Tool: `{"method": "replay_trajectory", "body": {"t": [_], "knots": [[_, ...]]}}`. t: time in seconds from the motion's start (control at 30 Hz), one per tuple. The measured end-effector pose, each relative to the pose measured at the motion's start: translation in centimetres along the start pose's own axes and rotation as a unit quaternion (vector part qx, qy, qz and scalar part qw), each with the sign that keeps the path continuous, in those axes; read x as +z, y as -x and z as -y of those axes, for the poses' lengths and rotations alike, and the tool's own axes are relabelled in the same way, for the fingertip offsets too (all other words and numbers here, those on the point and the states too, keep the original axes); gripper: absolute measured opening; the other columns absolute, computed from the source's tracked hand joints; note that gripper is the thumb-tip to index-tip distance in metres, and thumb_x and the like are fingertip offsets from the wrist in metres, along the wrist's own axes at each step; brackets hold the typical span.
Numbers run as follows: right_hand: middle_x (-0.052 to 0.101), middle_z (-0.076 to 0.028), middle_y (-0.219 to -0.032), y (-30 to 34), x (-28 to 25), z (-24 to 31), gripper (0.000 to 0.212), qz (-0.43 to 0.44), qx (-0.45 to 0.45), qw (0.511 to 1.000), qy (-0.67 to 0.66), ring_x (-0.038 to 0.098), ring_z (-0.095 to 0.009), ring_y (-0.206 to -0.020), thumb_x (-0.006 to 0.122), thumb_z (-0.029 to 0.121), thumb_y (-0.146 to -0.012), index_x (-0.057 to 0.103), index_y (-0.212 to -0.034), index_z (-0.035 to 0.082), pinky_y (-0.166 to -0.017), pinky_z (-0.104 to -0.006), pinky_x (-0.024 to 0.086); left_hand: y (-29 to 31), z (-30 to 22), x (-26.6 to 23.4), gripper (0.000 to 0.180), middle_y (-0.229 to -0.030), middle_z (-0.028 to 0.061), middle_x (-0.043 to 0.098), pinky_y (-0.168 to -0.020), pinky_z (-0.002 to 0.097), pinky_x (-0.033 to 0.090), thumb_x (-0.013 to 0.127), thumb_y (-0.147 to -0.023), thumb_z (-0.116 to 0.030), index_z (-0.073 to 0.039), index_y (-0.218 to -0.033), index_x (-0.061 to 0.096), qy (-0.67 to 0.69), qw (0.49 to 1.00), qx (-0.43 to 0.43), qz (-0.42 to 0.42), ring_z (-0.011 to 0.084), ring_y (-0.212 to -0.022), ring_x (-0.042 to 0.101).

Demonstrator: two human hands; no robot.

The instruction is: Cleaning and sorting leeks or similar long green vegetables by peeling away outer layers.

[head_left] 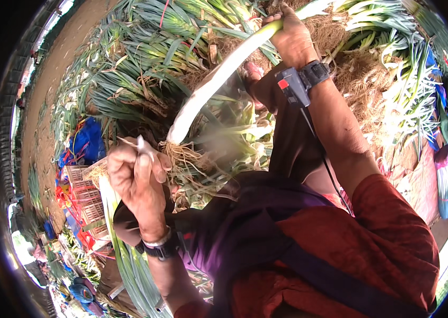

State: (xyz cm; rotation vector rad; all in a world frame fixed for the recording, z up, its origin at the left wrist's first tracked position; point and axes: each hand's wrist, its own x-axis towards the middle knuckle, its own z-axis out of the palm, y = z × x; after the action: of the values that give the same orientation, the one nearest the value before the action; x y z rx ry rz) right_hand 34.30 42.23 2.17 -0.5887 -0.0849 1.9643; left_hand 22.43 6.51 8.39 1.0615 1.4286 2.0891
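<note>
Leek (218,76) slanting across the middle, right hand (293,40) clamped round its upper part! Left hand (138,175), curled in, pinches a small pale piece (144,148) beside the roots (181,157); leek piles (134,79) crowd close, brown ground (49,95) far left.

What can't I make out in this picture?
All in the head view:
The leek's far end: cut off by the upper edge.
The pale sliver in the left hand: curled fingers hide most of it.
Leaves beneath the leek: blurred by a hazy patch.
</note>
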Motion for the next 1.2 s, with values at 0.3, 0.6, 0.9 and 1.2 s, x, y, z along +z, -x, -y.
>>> {"method": "replay_trajectory", "body": {"t": [0.3, 0.6, 0.9, 1.2], "knots": [[0.048, -0.003, -0.06, 0.2, 0.2, 0.8, 0.019, 0.155, 0.11, 0.972, -0.138, 0.049, -0.016, -0.054, 0.059, 0.019, -0.089, 0.05, -0.076, 0.008, -0.05, -0.0282, 0.043, -1.7, -0.8, -8.4, 0.027, -0.104, 0.0098, 0.066, -0.088, 0.032, 0.051, 0.049, -0.095, -0.008, -0.003, -0.121, 0.057, -0.392, 0.908, 0.093, -0.113, 0.0169, -0.086, 0.065], [0.047, 0.001, -0.058, 0.9, 0.4, 0.5, 0.02, 0.184, 0.097, 0.968, -0.137, 0.047, -0.011, -0.051, 0.056, 0.019, -0.091, 0.05, -0.075, 0.01, -0.049, -0.0254, 0.043, 1.2, -1.2, 2.4, 0.027, -0.094, 0.0093, 0.069, -0.07, 0.024, 0.051, 0.066, -0.083, 0.0, 0.002, -0.11, 0.065, -0.383, 0.921, -0.056, 0.033, 0.0097, -0.08, 0.062], [0.045, 0.002, -0.058, 2.2, 1.2, 0.8, 0.025, 0.255, 0.077, 0.959, -0.099, 0.045, -0.01, -0.052, 0.057, 0.024, -0.092, 0.05, -0.073, 0.01, -0.049, -0.0241, 0.043, 0.9, 0.0, 2.2, 0.021, -0.081, 0.0108, 0.067, -0.065, 0.0254, 0.05, 0.062, -0.081, 0.005, 0.004, -0.101, 0.066, -0.43, 0.9, -0.069, 0.025, 0.0122, -0.072, 0.062], [0.043, 0.003, -0.061, 3.1, 1.9, 1.0, 0.024, 0.362, 0.176, 0.906, -0.128, 0.042, -0.011, -0.055, 0.059, 0.026, -0.09, 0.054, -0.076, 0.008, -0.055, -0.0252, 0.04, 0.6, 2.3, 0.5, 0.016, -0.085, 0.0062, 0.066, -0.063, 0.0232, 0.051, 0.062, -0.083, 0.003, 0.004, -0.099, 0.068, -0.336, 0.94, -0.047, -0.043, 0.008, -0.075, 0.059]]}}
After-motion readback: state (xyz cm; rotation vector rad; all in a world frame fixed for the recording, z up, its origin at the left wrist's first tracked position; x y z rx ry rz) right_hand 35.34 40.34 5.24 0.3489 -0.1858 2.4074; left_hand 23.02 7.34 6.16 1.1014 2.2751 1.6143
